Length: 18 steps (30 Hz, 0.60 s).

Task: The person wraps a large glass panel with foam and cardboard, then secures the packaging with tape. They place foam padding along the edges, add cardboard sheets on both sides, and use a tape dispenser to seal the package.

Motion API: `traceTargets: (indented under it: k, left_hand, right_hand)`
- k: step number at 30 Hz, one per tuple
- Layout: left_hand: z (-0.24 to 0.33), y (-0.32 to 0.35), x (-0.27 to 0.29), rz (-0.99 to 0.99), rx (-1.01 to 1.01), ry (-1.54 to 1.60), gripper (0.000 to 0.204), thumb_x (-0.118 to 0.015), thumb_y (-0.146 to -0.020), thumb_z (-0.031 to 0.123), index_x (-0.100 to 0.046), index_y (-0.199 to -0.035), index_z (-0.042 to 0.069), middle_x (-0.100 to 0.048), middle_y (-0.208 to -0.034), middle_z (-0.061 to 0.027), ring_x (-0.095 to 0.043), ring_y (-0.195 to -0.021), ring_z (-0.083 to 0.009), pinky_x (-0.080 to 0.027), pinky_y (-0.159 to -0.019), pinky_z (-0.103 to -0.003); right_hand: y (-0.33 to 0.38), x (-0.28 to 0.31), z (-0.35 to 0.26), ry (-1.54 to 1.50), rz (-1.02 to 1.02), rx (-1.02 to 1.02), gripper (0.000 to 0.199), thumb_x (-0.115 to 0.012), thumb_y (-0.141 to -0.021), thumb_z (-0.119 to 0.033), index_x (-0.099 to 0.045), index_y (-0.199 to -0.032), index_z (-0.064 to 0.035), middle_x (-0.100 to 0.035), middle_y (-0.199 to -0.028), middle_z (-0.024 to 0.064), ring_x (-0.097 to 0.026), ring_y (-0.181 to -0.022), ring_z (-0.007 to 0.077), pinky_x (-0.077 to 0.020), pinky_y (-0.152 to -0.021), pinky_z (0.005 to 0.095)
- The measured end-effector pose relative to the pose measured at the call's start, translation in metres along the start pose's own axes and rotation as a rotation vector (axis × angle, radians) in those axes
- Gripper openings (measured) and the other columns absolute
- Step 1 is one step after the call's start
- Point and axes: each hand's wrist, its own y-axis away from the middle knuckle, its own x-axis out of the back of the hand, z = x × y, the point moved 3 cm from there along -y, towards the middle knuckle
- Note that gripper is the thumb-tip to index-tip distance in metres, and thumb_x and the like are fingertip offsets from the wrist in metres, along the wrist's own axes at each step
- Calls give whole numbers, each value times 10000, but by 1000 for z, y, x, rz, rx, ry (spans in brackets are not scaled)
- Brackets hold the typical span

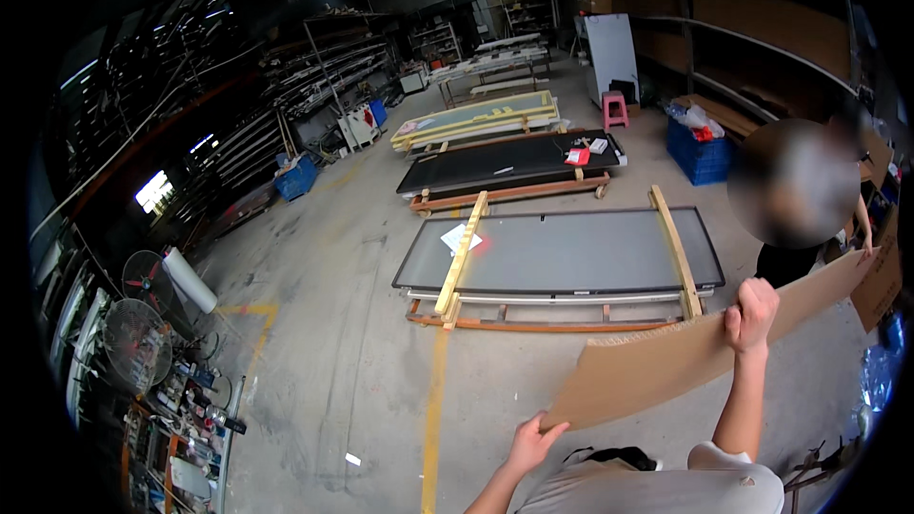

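Here, cardboard sheet, left hand gripping lower corner, right hand clasping top edge

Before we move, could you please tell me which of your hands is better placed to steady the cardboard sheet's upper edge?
Probably the right hand: it grips the upper edge of the corrugated cardboard sheet partway along, while the left hand holds its lower corner at one end.

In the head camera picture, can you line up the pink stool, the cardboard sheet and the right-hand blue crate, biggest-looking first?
1. Cardboard sheet
2. Blue crate
3. Pink stool
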Motion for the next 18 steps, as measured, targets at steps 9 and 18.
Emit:
traceTargets:
  k: [9, 18]
  left_hand:
    - [-26, -4, 154, -283, -153, -112, 292, -840, -924, 295, -777, -1016, 25, -777, -866, -135, -762, -745, -314, -605, -699, -393]
    - [-13, -29, 219, -997, -745, -402, 221, -715, -976, 260, -665, -997, 46, -715, -824, -169, -726, -710, -405, -601, -623, -504]
  right_hand:
    - [4, -40, -166, 164, 204, -284, 221, -553, -907, -89, -516, -704, -10, -499, -698, 130, -553, -726, 339, -509, -953, 492]
    - [27, -37, -285, 206, 336, -938, 214, -722, -941, -228, -651, -966, -28, -484, -1593, 248, -422, -1500, 438, -288, -1246, 518]
